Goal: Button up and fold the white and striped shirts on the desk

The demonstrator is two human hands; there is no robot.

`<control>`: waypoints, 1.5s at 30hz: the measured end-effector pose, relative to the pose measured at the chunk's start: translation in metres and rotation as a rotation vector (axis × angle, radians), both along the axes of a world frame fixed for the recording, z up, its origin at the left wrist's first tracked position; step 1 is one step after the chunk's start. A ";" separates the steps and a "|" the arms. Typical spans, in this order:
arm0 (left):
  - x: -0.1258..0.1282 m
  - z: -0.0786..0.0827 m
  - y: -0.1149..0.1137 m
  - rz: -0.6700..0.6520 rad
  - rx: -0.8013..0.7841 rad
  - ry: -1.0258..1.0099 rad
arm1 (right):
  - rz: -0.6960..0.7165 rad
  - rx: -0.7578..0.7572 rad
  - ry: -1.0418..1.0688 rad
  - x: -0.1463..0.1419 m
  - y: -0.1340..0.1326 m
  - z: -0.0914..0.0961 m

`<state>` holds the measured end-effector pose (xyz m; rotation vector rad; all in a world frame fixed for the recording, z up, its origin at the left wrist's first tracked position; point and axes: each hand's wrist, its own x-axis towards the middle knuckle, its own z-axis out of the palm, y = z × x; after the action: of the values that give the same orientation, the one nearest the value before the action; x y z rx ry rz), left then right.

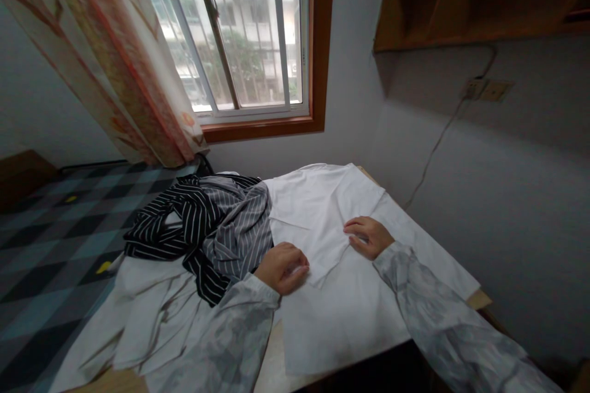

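on the white cloth (pixel 323 236), left hand (pixel 283 267) loosely curled, right hand (pixel 370 237) flatter, any grip unclear

Cloth (pixel 345 325): plain wht, spread mostly flat on desk (pixel 273 362), reaching nr its R edge. Upper layer lies over lower, w/ straight edges & a pointed corner twd near side. Shallow creases, esp. mid; lower layer smoother. Can't tell if 1 pc. or 2.
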<state>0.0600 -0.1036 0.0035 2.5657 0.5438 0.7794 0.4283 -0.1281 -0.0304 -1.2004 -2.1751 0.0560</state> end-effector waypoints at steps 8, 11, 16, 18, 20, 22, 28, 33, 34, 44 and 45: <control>0.008 -0.004 0.003 0.213 0.092 0.084 | 0.019 -0.257 -0.233 -0.028 0.035 0.009; 0.008 -0.011 0.010 0.364 -0.013 0.081 | 0.017 -0.357 -0.301 -0.039 0.055 0.008; 0.008 -0.011 0.012 0.411 -0.180 0.147 | -0.019 -0.389 -0.304 -0.046 0.072 -0.002; 0.010 -0.010 0.011 0.443 -0.168 0.180 | -0.018 -0.377 -0.292 -0.046 0.073 -0.006; 0.011 -0.009 0.011 0.472 -0.144 0.202 | -0.009 -0.371 -0.274 -0.043 0.074 -0.011; 0.011 -0.009 0.012 0.453 -0.145 0.217 | 0.006 -0.363 -0.244 -0.040 0.077 -0.015; 0.006 -0.009 0.016 0.383 -0.206 0.183 | -0.149 -0.361 -0.228 -0.018 0.095 -0.025; 0.006 -0.008 0.012 0.397 -0.153 0.211 | -0.323 -0.392 -0.341 0.003 0.104 -0.028; 0.006 -0.007 0.011 0.404 -0.150 0.215 | -0.348 -0.398 -0.350 0.005 0.105 -0.028; 0.009 0.000 0.004 0.523 -0.013 0.302 | -0.528 -0.425 -0.362 0.052 0.094 -0.038; 0.009 0.000 0.004 0.524 -0.006 0.310 | -0.564 -0.427 -0.362 0.064 0.091 -0.038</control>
<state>0.0691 -0.0995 0.0036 2.5763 1.3481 0.5269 0.4921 -0.0371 -0.0687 -2.1767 -2.0883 0.0692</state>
